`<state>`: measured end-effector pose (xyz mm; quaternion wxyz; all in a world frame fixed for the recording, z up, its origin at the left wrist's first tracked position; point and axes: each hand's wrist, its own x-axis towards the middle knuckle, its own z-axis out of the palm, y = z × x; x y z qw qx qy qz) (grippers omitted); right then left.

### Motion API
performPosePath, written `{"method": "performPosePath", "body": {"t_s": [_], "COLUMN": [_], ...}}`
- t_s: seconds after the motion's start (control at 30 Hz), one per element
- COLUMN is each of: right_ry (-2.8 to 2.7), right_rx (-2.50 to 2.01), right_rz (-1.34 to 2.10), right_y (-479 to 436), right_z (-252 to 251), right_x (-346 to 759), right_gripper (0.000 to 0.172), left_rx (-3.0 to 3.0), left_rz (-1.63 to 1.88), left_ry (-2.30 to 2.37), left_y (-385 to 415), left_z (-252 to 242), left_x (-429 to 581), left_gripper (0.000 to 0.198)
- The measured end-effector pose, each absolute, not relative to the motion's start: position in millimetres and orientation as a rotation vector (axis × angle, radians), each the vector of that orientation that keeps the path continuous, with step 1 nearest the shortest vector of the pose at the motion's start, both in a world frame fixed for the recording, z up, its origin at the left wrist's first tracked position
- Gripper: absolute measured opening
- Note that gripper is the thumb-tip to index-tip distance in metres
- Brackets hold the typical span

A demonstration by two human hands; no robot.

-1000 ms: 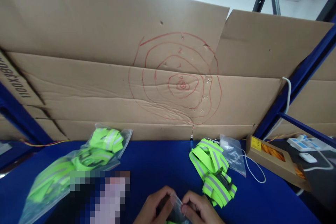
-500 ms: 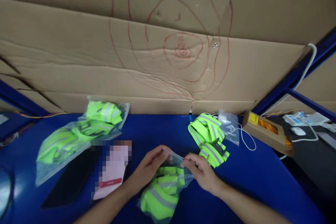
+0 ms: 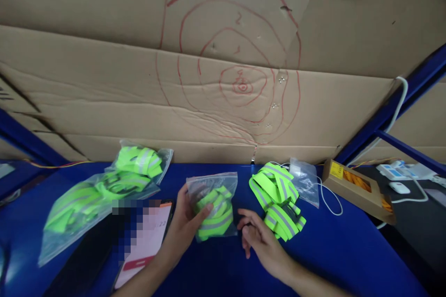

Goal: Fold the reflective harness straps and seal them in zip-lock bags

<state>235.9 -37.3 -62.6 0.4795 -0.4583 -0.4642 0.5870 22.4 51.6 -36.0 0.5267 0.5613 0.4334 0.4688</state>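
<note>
My left hand (image 3: 190, 216) grips the left side of a clear plastic bag (image 3: 216, 206), its thumb across the front. Folded neon-green reflective straps fill the bag, and its top edge faces up. Just right of the bag is my right hand (image 3: 258, 236), holding nothing, its fingers loosely curled and apart. Beyond it a loose bundle of green reflective straps (image 3: 277, 185) lies on the blue table (image 3: 209, 271). At the left, more bagged green straps (image 3: 101, 190) lie in clear plastic.
A phone (image 3: 148, 241) lies left of my left forearm, by a black item (image 3: 83, 260). An empty clear bag (image 3: 306, 181), a white cable (image 3: 331, 204) and a cardboard box (image 3: 358, 190) sit at the right. A cardboard wall (image 3: 121, 88) stands behind.
My left hand now holds the bag upright by its side, higher up. My right hand has let go of the bag's edge. The camera view has tilted slightly up.
</note>
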Motion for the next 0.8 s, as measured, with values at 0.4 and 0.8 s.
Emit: {"method": "performPosePath", "body": {"t_s": [0.4,0.8], "right_ry": [-1.950,-2.047], "right_rx": [-1.187,-1.143], "right_rz": [1.019,0.749], "right_y": [-48,-49], "right_z": [-44,-48], "right_x": [242,240], "right_gripper": [0.020,0.026], "left_rx": [2.408,2.587], "left_rz": [0.934,0.350], "left_ry": [1.277,2.136], "left_y": [72,148], "left_z": [-15,7], "left_x": [-5,-89], "left_gripper": [0.033,0.064]}}
